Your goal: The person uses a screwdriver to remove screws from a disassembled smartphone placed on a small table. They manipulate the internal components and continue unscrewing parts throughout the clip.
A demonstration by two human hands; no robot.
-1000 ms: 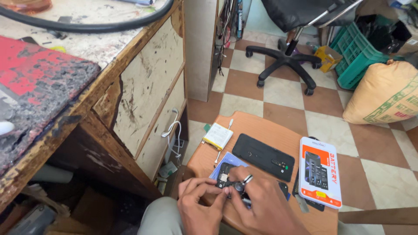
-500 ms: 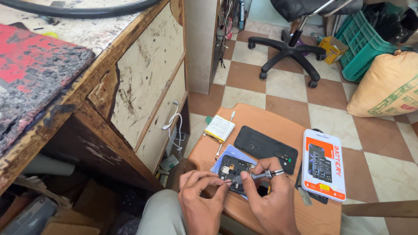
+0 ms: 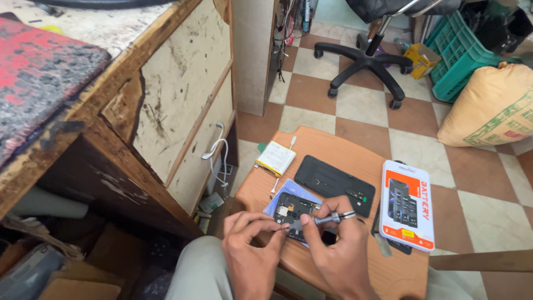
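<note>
Phone: we see an opened phone (image 3: 294, 214) with its insides bared, lying on a bluish sheet at the near-left part of the small round wooden desk (image 3: 338, 150), just in front of both hands.
Long axis: it seems to run from far-left to near-right, its near end covered by our fingers.
Left hand: our left hand (image 3: 252, 244) comes in from the near left, fingers pinched together at the phone's near edge; what they pinch is too small to tell.
Right hand: our right hand (image 3: 336, 244) is closed around a slim metal screwdriver (image 3: 327, 218), which lies nearly level, its tip pointing left over the phone.
Nearer hand: both touch or almost touch the phone; the left hand sits closer to the tip.
Nearby: 1 black back cover (image 3: 333, 183) lies just beyond the phone, 1 pale battery (image 3: 276, 158) to the far left, 1 orange and white box (image 3: 407, 204) to the right.
Hidden: the tip's exact contact point, any screw, and the phone's near end are covered by fingers; the desk's near rim is cut off.
</note>
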